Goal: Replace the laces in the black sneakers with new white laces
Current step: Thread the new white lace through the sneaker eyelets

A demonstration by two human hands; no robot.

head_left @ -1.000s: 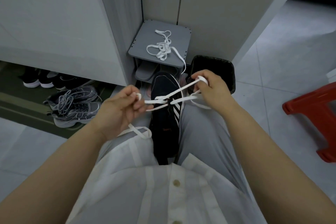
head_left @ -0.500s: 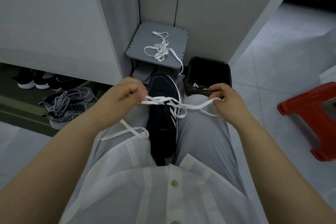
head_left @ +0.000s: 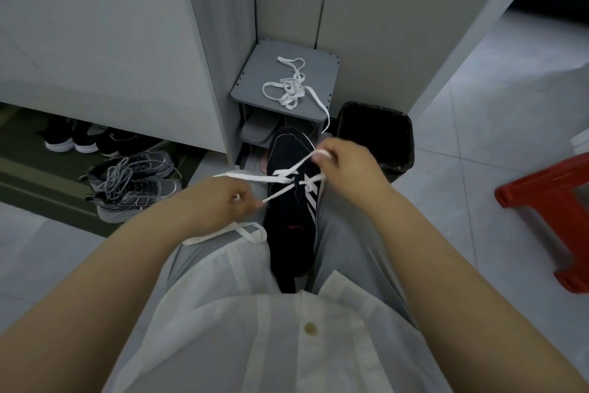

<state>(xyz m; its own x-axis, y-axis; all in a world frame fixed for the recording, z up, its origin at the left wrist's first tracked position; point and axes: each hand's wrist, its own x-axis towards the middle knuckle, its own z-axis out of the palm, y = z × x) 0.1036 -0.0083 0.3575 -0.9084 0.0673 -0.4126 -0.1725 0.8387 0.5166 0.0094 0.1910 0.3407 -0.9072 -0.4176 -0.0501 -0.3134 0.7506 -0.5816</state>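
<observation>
A red stool (head_left: 548,211) stands at 3 o'clock. A grey shoe rack (head_left: 255,86) sits at 12 o'clock, with a black bin (head_left: 376,125) just beside it at 1 o'clock. At centre, a black sneaker (head_left: 291,223) rests between the person's knees, toe toward 12 o'clock. Grey sneakers (head_left: 134,185) lie at 9 o'clock. The left hand (head_left: 220,204) has its grip pinched on a white lace (head_left: 251,176) at the shoe's 9 o'clock side. The right hand (head_left: 347,166) has its grip pinched on another stretch at 1 o'clock. A spare lace (head_left: 288,89) lies loose on the rack.
</observation>
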